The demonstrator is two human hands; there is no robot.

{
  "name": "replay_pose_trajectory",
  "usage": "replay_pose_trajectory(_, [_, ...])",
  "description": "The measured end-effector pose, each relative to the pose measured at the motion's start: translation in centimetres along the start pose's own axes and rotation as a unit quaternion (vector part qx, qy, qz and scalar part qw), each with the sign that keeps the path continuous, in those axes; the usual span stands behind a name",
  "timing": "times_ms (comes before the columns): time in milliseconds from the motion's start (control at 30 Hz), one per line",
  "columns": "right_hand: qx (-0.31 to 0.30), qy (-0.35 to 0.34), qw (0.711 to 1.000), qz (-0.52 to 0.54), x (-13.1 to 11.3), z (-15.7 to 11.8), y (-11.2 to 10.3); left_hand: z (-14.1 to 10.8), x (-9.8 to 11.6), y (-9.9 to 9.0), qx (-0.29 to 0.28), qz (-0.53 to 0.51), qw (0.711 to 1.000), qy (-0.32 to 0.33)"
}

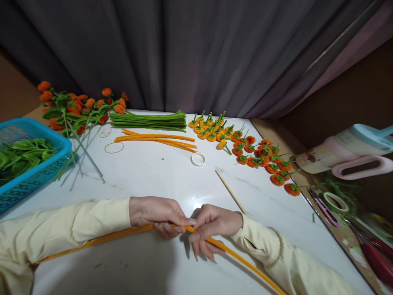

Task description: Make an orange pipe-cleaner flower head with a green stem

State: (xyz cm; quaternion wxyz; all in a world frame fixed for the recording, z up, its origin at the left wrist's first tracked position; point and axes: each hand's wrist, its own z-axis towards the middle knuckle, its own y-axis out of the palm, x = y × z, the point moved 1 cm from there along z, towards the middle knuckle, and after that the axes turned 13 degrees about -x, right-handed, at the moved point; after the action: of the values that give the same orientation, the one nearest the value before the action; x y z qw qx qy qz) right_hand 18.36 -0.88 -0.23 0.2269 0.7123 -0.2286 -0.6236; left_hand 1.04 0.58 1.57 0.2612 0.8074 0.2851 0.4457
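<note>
Both hands — left (159,211), right (216,223) — pinch the orange stems (245,266) near mid-length, above the white table (153,180). Advisable: fingertips close together, ends level, pressure light enough to spare the fuzz, any twist tight and even.

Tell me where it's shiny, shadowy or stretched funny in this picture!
Head view: a glare spot on the white table, just beyond the left hand and right hand; head view: a big soft shadow nearer the camera; head view: dim curtain behind; head view: the cup leans and looks stretched, probably from the wide lens.
</note>
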Motion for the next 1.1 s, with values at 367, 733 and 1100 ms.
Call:
replay_pose_trajectory(367, [0.011, 0.0, 1.0, 0.025, -0.2, 0.2, 0.2, 0.1, -0.1, -1.1, -0.04, 0.011, 0.999, 0.022])
replay_pose_trajectory(733, [0.017, 0.01, 0.999, 0.051, -0.2, 0.2, 0.2, 0.2, -0.4, -0.3, -0.018, 0.021, 0.998, 0.048])
replay_pose_trajectory(1100, [0.041, -0.01, 0.997, 0.068, 0.0, 0.3, 0.2, 0.3, -0.4, -1.9, -0.071, -0.001, 0.997, 0.024])
